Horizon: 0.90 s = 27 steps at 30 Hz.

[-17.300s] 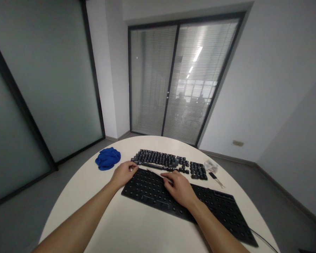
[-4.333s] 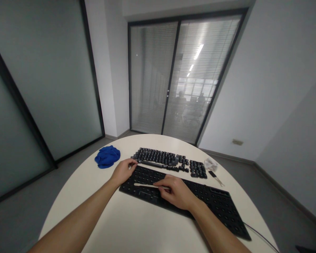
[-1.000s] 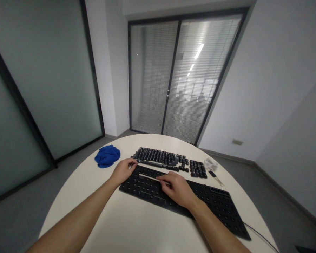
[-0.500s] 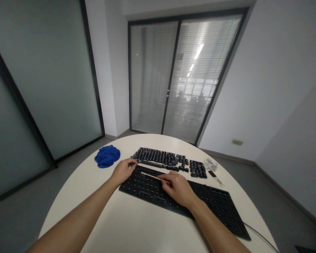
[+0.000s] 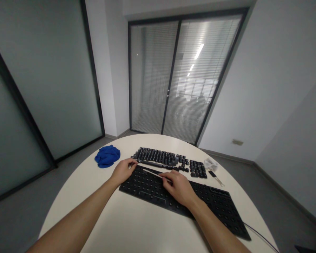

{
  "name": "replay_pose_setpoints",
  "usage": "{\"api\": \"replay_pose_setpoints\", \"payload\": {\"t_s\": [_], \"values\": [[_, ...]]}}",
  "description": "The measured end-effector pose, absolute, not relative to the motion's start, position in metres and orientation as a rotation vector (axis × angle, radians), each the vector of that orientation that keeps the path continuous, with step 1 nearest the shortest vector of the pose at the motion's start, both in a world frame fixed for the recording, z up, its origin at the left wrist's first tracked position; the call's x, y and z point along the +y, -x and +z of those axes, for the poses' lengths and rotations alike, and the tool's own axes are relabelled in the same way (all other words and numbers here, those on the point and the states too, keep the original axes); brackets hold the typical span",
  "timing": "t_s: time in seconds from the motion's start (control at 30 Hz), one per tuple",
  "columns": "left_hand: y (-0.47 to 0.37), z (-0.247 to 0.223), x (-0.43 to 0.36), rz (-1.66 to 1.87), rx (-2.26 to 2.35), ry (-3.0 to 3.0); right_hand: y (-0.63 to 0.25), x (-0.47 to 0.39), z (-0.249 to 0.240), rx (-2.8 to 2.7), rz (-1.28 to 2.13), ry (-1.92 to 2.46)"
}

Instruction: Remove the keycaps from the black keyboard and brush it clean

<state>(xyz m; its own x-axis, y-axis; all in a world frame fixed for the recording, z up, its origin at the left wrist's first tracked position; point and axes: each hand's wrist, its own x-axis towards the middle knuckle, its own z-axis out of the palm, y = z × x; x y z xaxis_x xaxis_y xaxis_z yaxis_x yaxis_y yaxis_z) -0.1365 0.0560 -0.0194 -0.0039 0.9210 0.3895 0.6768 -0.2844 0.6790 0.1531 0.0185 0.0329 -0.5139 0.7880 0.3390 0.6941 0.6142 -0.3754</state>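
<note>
A black keyboard base (image 5: pixel 158 200) without keycaps lies at a slant on the white round table (image 5: pixel 116 218). My right hand (image 5: pixel 177 186) is closed on a thin white stick (image 5: pixel 152 173), whose far end points left over the base's upper rows. My left hand (image 5: pixel 124 171) rests at the base's upper left corner, its fingers pressed together against the edge. Just beyond the base lie loose black keycaps (image 5: pixel 158 156) in rows, with a long bar-shaped key (image 5: pixel 151 163) in front of them.
A crumpled blue cloth (image 5: pixel 107 156) sits at the back left. On the right are more keycaps (image 5: pixel 198 168), a clear plastic bag (image 5: pixel 210 164) and a small tool with a black end (image 5: pixel 212 174). A cable (image 5: pixel 260 234) runs off the right edge.
The white stick and my right hand have shifted slightly up and to the right over the keyboard base. My left hand has stayed in place.
</note>
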Motion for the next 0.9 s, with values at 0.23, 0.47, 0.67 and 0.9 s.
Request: {"api": "replay_pose_setpoints", "payload": {"t_s": [0.23, 0.47, 0.67, 0.9], "values": [[0.1370, -0.0207, 0.0571, 1.168, 1.669, -1.961, -0.1539, 0.0202, 0.0320, -2.348, 0.242, 1.208], [0.1374, -0.0208, 0.0569, 1.169, 1.698, -1.940, -0.1547, 0.0216, 0.0317, -2.339, 0.241, 1.218], [0.1370, -0.0195, 0.0559, 1.200, 1.733, -1.913, -0.1555, 0.0216, 0.0319, -2.337, 0.243, 1.217], [0.1348, -0.0194, 0.0555, 1.215, 1.757, -1.906, -0.1554, 0.0219, 0.0323, -2.337, 0.241, 1.222]]}}
